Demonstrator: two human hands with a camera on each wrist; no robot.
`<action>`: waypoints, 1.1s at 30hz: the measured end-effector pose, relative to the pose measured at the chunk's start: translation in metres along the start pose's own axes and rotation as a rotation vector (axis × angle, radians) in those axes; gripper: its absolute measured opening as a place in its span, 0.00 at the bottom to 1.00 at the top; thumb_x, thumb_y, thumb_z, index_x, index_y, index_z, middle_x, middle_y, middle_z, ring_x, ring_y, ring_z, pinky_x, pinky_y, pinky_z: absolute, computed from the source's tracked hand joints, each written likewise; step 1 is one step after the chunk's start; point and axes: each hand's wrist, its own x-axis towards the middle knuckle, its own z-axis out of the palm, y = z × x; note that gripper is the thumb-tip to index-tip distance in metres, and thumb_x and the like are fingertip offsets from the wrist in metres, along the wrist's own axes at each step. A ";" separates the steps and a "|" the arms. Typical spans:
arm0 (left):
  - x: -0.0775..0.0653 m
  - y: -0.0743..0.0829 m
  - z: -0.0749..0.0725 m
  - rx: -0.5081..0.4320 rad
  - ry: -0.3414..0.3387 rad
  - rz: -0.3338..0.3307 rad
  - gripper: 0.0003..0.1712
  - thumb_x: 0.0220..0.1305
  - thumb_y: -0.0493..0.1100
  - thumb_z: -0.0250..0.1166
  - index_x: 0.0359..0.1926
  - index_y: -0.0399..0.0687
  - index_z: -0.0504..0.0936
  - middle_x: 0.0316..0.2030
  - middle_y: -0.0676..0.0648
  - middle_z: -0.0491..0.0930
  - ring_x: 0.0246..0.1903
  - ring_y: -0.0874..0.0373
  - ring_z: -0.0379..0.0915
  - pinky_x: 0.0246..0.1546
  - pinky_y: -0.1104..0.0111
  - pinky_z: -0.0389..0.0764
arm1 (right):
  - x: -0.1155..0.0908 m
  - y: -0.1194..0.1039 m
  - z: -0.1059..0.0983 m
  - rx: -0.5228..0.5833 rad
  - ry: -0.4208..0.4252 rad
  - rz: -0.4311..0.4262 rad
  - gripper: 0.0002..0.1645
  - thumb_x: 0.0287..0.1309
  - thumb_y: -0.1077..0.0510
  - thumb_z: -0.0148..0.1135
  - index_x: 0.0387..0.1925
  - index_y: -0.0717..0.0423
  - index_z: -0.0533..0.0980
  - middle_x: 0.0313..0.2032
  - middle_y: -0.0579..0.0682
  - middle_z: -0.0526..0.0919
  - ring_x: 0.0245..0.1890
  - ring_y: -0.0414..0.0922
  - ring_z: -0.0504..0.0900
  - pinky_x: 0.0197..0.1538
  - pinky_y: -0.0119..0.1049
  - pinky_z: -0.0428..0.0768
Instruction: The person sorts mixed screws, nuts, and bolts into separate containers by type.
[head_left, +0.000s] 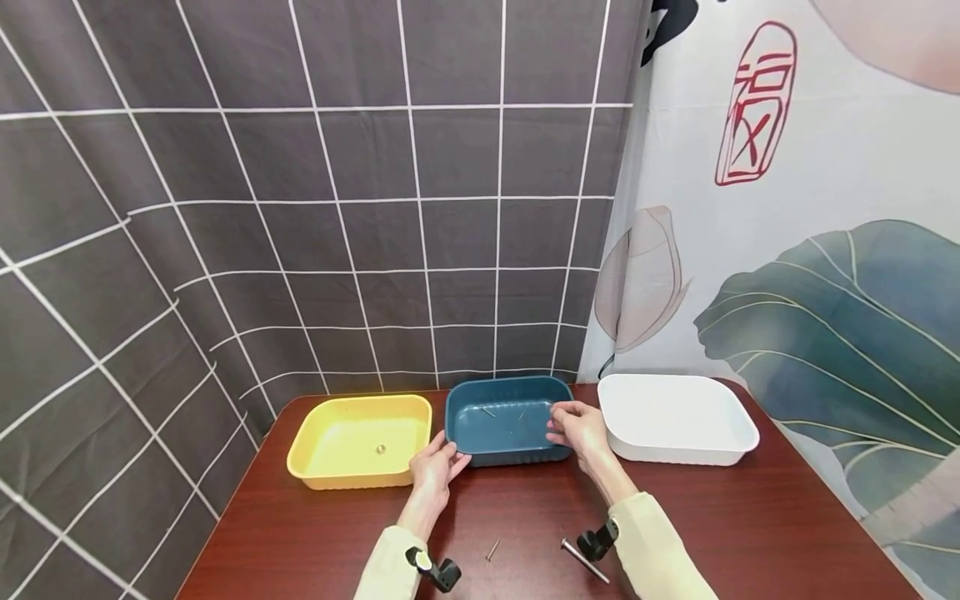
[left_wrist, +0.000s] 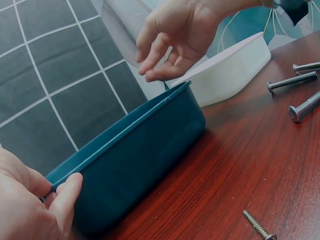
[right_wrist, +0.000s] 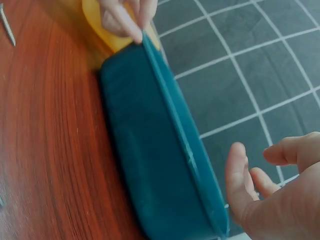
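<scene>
A teal tray (head_left: 491, 457) stands at the middle of the table's back, with a few small screws (head_left: 489, 412) lying in it. My left hand (head_left: 433, 467) pinches its rim at the left corner, as the left wrist view shows with thumb and fingers over the edge (left_wrist: 107, 145). Above the tray's right end hovers my right hand (head_left: 581, 429). Its fingers (right_wrist: 236, 172) are loosely bent and apart, and nothing is seen between them. On the table, between my forearms, lies a small screw (head_left: 492, 549). A long bolt (head_left: 585, 561) lies by the right wrist.
A yellow tray (head_left: 360, 481) holding a small brass-coloured piece (head_left: 380, 449) stands left of the teal one. To the right is a white tray (head_left: 682, 452). Several thick bolts (left_wrist: 292, 81) show at the side of the left wrist view. A grey grid curtain (head_left: 457, 233) hangs behind.
</scene>
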 end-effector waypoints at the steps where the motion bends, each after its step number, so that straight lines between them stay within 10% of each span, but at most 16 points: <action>1: 0.000 0.000 0.000 0.001 0.002 -0.002 0.30 0.67 0.22 0.53 0.69 0.23 0.62 0.28 0.43 0.77 0.25 0.60 0.75 0.38 0.66 0.89 | -0.003 0.000 0.001 0.015 -0.002 0.005 0.12 0.65 0.72 0.54 0.48 0.77 0.74 0.35 0.58 0.81 0.28 0.41 0.83 0.32 0.35 0.89; 33: -0.001 -0.001 -0.001 0.020 -0.018 0.008 0.28 0.68 0.23 0.52 0.69 0.22 0.63 0.26 0.43 0.76 0.26 0.59 0.75 0.37 0.68 0.89 | -0.103 0.061 0.030 -0.250 -0.162 0.020 0.08 0.53 0.68 0.66 0.33 0.68 0.74 0.22 0.53 0.79 0.18 0.43 0.82 0.18 0.38 0.86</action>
